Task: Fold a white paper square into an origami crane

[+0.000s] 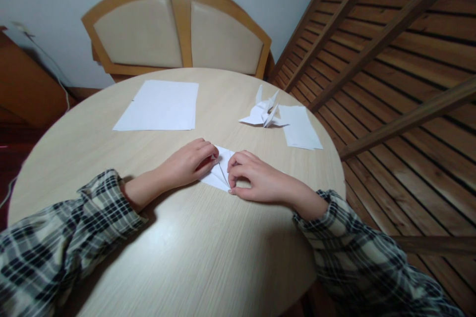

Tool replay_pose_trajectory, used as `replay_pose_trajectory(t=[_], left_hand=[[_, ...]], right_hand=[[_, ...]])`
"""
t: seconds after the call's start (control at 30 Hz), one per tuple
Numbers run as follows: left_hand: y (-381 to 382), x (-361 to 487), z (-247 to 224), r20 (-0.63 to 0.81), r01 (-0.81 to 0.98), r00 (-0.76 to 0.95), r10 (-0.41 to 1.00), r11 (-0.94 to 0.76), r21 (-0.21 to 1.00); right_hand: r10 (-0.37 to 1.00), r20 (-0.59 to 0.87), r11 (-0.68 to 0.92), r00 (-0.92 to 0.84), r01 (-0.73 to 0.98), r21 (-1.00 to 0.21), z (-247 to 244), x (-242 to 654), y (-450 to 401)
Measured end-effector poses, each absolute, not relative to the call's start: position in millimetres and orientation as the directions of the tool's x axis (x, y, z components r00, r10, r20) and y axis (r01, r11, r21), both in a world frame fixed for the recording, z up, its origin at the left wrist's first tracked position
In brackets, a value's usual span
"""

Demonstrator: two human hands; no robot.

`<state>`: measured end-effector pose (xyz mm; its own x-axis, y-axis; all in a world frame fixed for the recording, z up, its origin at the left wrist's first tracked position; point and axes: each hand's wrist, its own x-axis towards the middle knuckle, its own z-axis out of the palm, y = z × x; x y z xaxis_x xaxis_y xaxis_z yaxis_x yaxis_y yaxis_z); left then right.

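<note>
Between my hands a small folded sheet of white paper (216,178) lies on the table, with crease lines and a folded flap showing. My left hand (191,161) has its fingers curled together on the paper's left side, gripping it near the upper middle. My right hand (255,176) pinches the right edge, thumb at the lower corner and fingers bent above it. Both hands partly cover the paper, so its full outline is hidden.
A stack of white paper sheets (159,106) lies at the back left of the round table (178,257). Folded paper cranes (260,111) stand at the back right, beside smaller paper pieces (302,128). A wooden headboard-like chair back (186,25) rises behind; a slatted wooden partition (401,84) stands right.
</note>
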<state>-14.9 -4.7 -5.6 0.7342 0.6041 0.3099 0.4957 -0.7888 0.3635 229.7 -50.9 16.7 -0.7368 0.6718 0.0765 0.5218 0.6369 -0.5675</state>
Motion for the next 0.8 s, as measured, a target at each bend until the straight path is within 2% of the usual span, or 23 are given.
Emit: replay_pose_trajectory(t=[0.3, 0.5, 0.8], left_hand=[[-4.5, -14.4, -11.8, 0.264, 0.530, 0.752, 0.604, -0.792, 0.304], [-8.3, -11.0, -13.0, 0.249, 0.594, 0.704, 0.665, -0.744, 0.307], [-9.8, -8.1, -12.9, 0.273, 0.577, 0.695, 0.665, -0.742, 0.341]], right_hand=[[0.675, 0.064, 0.634, -0.735, 0.533, -0.561, 19.0, 229.1, -50.5], [0.666, 0.053, 0.632, -0.744, 0.524, -0.571, 18.9, 230.7, -48.8], [0.642, 0.029, 0.617, -0.766, 0.494, -0.613, 21.5, 233.3, -46.7]])
